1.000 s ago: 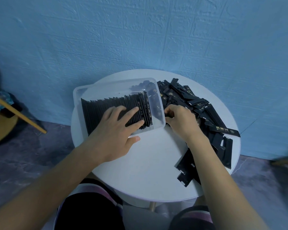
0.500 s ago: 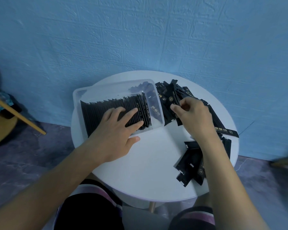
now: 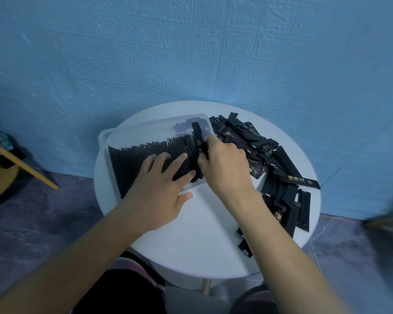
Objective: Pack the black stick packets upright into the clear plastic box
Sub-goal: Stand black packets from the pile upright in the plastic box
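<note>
The flat left hand (image 3: 159,189) pressed on the packed row (image 3: 143,159) in the clear box (image 3: 145,124) while the right hand (image 3: 222,164) pinched a thin, light, likely bendy packet (image 3: 197,137) near its lower end.

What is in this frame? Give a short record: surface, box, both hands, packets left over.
surface: round white table by a blue wall
box: clear plastic box holding a packed row of black packets on edge
left hand: flat on the row, fingers straight
right hand: pinches one packet upright at the row's right end
left over: loose pile on the table, right of the box
</note>
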